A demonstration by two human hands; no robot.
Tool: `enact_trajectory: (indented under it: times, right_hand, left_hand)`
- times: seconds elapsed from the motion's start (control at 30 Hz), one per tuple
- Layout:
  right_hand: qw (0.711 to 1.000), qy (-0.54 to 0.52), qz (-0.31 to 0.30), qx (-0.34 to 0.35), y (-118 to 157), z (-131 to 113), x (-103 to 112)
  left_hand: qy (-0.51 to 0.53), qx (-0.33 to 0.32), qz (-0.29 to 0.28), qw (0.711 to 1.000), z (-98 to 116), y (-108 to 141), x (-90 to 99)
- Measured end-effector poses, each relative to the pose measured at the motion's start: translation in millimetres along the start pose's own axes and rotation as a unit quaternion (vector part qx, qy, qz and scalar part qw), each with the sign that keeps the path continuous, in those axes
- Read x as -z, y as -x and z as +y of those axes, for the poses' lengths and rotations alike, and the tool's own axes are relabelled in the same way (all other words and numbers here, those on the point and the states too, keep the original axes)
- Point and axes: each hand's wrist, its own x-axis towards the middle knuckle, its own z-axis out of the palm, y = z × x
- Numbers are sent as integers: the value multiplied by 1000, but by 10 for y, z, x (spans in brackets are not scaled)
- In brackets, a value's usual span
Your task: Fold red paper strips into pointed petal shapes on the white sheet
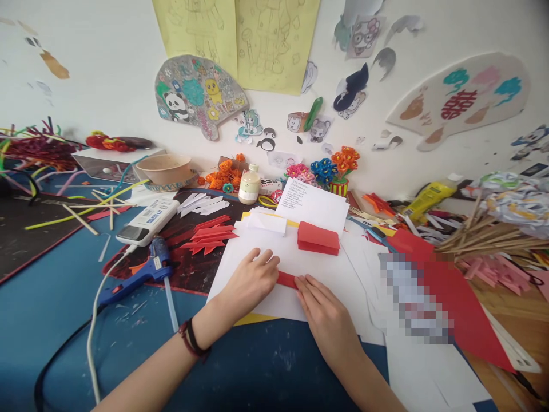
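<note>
Both forearms [160, 355] lay nearest us, reaching over the blue tabletop [257, 372]. Next in size, we noted white sheets [225, 272], under the work. Right hand [323, 309]: fingers together, laid flat on the right end of a red strip [286, 278]; thumb unseen. Left hand [253, 280]: fingers curled at the other end; whether they pinched, we could not tell. Left of the sheets we logged a pile of red pieces [208, 233], seemingly folded and done. Beyond the hands sat a red paper stack [318, 237], apparently unworked, so probably what remained. Smallest, the strip: partway folded, we judged.
</note>
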Motion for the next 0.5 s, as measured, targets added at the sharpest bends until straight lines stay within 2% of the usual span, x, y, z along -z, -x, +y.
enact_trajectory:
  times: [0.3, 0.5]
  right_hand:
    - [999, -8, 22, -47, 25, 31, 20]
    - [988, -96, 19, -119, -7, 108, 25]
  left_hand:
    - [61, 29, -4, 998, -38, 3, -4]
    - [157, 112, 72, 979, 4, -18, 30]
